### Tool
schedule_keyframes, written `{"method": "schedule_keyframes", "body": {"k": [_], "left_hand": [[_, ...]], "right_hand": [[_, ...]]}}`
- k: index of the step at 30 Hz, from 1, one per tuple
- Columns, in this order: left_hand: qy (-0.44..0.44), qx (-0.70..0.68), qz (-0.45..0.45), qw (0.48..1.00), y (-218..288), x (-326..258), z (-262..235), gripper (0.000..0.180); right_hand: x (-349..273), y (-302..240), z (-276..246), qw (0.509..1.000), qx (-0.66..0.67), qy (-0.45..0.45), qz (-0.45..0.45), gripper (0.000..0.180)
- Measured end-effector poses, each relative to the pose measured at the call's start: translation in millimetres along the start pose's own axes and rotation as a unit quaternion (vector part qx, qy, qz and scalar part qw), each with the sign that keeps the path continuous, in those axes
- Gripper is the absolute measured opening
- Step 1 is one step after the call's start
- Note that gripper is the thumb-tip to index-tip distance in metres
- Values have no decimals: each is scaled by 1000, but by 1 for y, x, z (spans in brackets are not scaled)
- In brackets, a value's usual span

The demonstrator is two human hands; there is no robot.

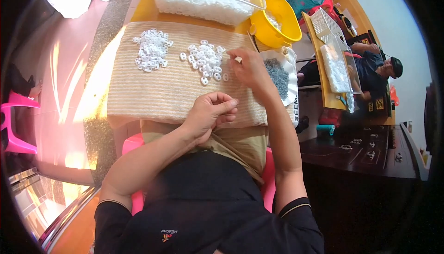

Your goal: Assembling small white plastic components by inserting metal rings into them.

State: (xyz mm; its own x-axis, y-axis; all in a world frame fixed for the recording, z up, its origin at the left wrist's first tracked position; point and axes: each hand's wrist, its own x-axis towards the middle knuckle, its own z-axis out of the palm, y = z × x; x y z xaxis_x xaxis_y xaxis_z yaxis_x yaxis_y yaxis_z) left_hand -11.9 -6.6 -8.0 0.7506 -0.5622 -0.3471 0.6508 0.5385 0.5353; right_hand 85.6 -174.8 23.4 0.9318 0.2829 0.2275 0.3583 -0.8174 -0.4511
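On a striped beige cloth [138, 92] lie two heaps of small white oval plastic pieces with two holes. One heap [151, 50] is at the left, and a looser heap [203, 60] sits in the middle. My right hand [249, 69] reaches to the right side of the middle heap, its fingertips closed around a small white piece [238, 60]. Closer to my body, my left hand [210, 115] is pinched, thumb against fingers. Whatever it may hold is hidden or too small to name. A mound of tiny grey parts [276, 78] rests beside my right wrist.
Behind the cloth stand a clear bin [199, 2] full of white pieces and a yellow basin [277, 23]. A pink stool [18, 120] is at far left. At right, another person [374, 73] sits by a yellow table [330, 99] with another clear bin.
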Motion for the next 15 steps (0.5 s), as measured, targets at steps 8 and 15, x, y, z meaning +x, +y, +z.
{"method": "schedule_keyframes", "body": {"k": [8, 15], "left_hand": [[-1, 2, -2, 1000, 1, 0, -1, 8], [5, 7, -12, 1000, 3, -2, 2, 8]], "right_hand": [[30, -5, 12, 996, -79, -41, 2, 22], [31, 6, 16, 997, -57, -49, -9, 13]]}}
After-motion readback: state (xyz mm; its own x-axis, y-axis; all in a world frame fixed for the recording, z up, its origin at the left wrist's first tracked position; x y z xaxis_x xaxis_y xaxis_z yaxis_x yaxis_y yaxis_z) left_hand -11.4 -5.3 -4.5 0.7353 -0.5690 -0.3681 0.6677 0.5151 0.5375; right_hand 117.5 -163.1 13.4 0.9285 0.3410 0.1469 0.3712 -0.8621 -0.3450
